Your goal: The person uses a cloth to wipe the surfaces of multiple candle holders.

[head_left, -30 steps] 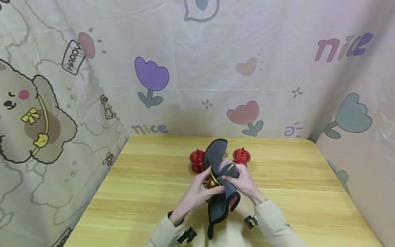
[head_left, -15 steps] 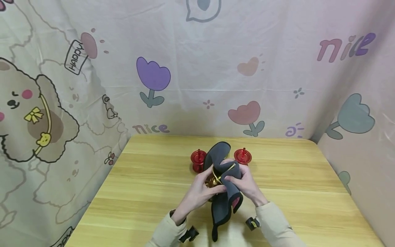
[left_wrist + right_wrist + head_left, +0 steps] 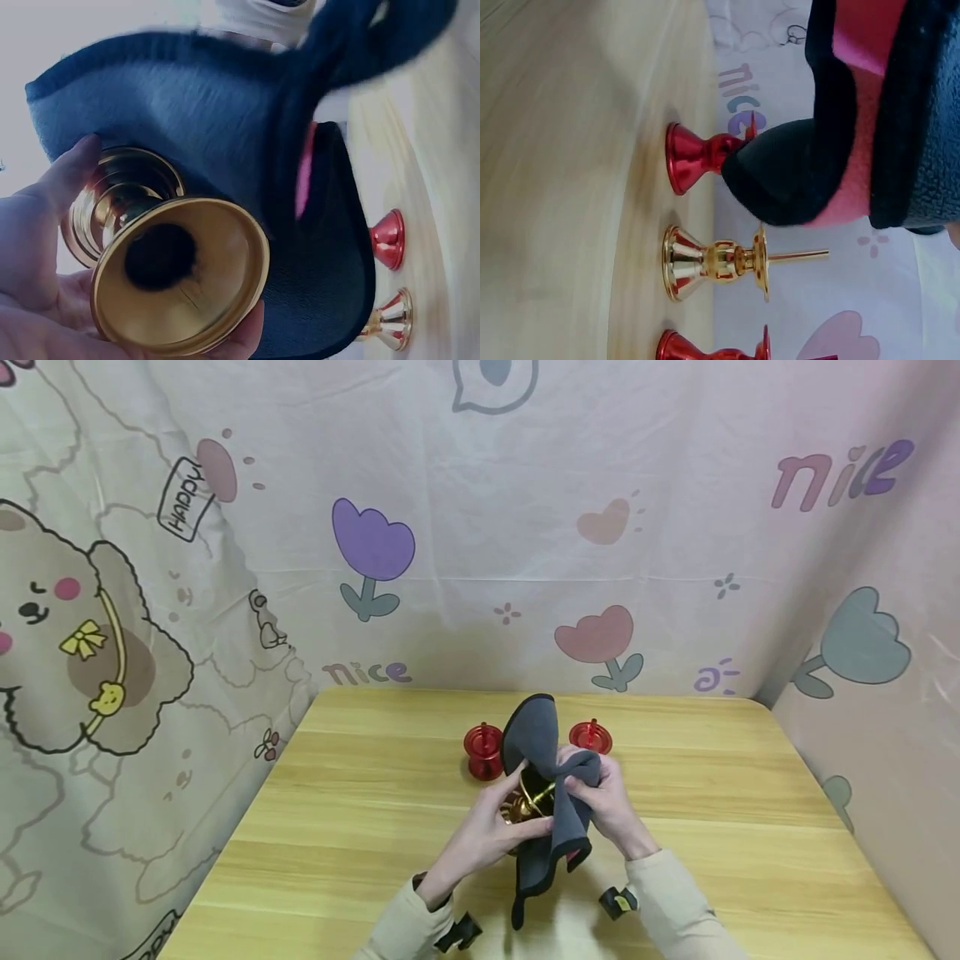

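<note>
My left hand (image 3: 480,835) grips a shiny gold candlestick (image 3: 517,810), tilted so its spike points toward my right hand. In the left wrist view the hollow underside of the candlestick's flared base (image 3: 225,300) faces the camera. My right hand (image 3: 615,806) pinches a bunched cloth (image 3: 532,731), dark grey with black edging and a pink back. The cloth is draped against the dish end of the candlestick, its folds gathered near the spike. Its lower corner hangs down with a small loop. In the right wrist view the cloth (image 3: 922,150) hides most of the right hand.
Two red candlesticks stand upright farther back on the wooden table (image 3: 360,827), one left (image 3: 483,760) and one right (image 3: 592,739) of the cloth. Between them stands another gold candlestick (image 3: 721,262), hidden in the head view. A printed curtain (image 3: 465,527) rises behind the table.
My right hand has shifted slightly right, drawing the gathered cloth with it. More of the spike and dish now shows between the hands. The left hand keeps its grip with little movement.
</note>
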